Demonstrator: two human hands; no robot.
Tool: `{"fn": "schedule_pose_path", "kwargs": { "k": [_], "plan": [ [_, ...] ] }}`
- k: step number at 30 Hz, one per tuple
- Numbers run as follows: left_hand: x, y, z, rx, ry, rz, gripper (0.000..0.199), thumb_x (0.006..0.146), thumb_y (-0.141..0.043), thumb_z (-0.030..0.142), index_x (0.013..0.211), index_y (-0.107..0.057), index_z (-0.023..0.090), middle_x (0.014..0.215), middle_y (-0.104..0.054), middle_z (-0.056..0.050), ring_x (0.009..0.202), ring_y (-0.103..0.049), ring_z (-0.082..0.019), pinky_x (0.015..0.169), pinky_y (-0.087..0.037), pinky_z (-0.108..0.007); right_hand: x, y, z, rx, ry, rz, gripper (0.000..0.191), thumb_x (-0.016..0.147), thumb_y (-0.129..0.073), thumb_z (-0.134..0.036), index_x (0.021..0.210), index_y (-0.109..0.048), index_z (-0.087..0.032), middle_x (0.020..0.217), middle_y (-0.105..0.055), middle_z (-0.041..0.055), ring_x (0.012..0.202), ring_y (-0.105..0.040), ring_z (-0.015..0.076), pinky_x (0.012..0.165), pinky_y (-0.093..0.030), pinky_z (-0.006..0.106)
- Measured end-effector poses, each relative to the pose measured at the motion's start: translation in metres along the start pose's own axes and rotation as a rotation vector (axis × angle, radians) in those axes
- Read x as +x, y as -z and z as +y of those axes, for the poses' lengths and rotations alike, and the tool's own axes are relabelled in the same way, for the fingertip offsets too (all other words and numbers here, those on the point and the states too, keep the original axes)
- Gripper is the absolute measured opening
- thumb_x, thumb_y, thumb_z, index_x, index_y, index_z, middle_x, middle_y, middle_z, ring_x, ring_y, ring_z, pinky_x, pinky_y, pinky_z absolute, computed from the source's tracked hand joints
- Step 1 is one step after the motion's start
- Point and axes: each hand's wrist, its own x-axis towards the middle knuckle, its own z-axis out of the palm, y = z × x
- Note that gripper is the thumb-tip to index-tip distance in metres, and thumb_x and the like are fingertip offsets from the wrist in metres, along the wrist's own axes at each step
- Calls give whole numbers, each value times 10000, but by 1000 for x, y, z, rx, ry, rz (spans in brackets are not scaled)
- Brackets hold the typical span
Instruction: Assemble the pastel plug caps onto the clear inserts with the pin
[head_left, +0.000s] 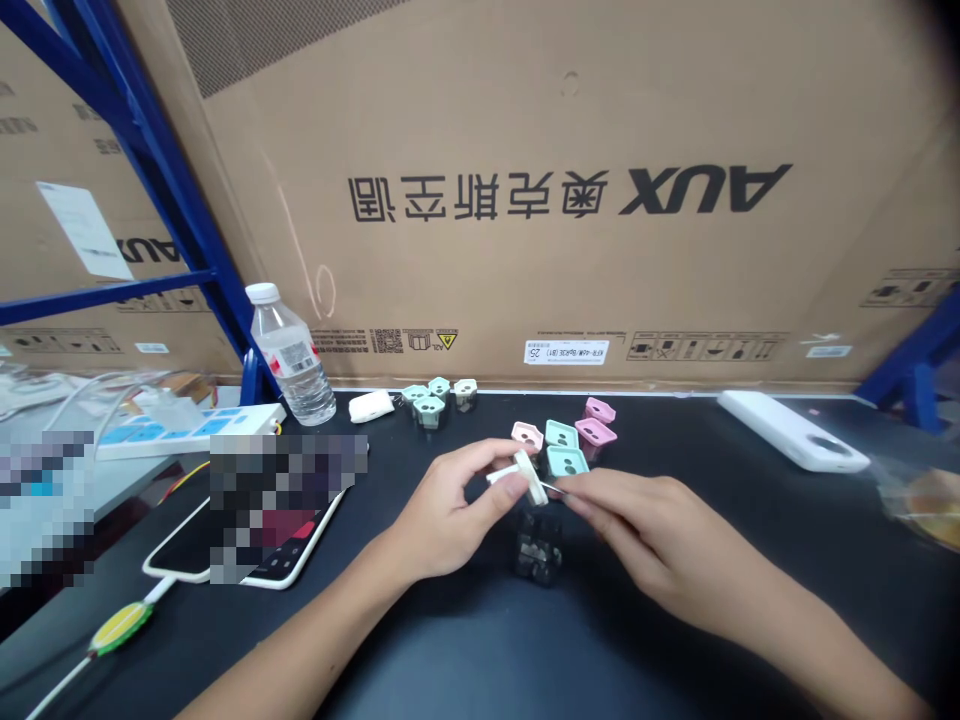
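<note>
My left hand (457, 505) pinches a small white plastic piece (531, 478) between thumb and fingers, above the middle of the table. My right hand (645, 520) is closed on a thin metal tool (553, 488); its tip meets the white piece, and most of it is hidden by the fingers. Below the hands lies a dark see-through plastic part (538, 550). Just behind them stand teal pieces (566, 461), a pale pink piece (528, 436) and pinkish-purple pieces (597, 431), with holes in their tops.
Further back are more teal pieces (429, 408), a cream piece (465, 388) and a white case (371, 405). A water bottle (292, 360), phones (180, 540) and a power strip (187, 432) occupy the left. A white power bank (795, 432) lies right, before a large carton (480, 270).
</note>
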Motion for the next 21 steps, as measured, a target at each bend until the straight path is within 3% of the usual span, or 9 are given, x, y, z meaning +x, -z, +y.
{"fn": "schedule_pose_path", "kwargs": {
  "k": [3,7,11,14,21],
  "plan": [
    [1,0,2,48,-35,25,367,953,-483,410,1199,-641,188,1079,-665,-66,970,-608,-191,875,-437,-282,2,2,-4,65,-31,-10,245,1000,-404,-218,1050,-639,-261,881,-688,-2,732,-626,148,672,-459,272],
    [1,-3,2,59,-46,-36,336,945,-495,420,1086,-658,162,993,-674,-59,886,-615,-178,814,-445,-267,3,2,-14,211,-72,-40,258,1010,-389,-277,918,-626,-237,843,-671,-1,729,-612,142,688,-465,260],
    [0,-7,1,71,-57,-51,316,967,-446,411,1081,-622,175,991,-650,-53,870,-596,-168,812,-431,-264,4,-1,-22,327,-166,-80,242,976,-473,-401,857,-600,-233,745,-625,-25,622,-552,120,564,-433,222],
    [-3,-11,1,65,-66,-66,328,984,-396,415,1106,-584,176,1017,-626,-62,906,-581,-174,846,-417,-276,3,-8,-22,270,-157,-30,246,958,-508,-408,827,-610,-226,689,-591,-24,576,-509,119,539,-398,233],
    [-4,-16,2,-2,-4,-74,349,976,-395,448,1022,-584,159,965,-614,-62,865,-558,-172,832,-412,-285,-4,-25,-16,65,-99,56,230,977,-458,-378,951,-649,-251,773,-646,17,655,-613,165,652,-462,282]
  ]
}}
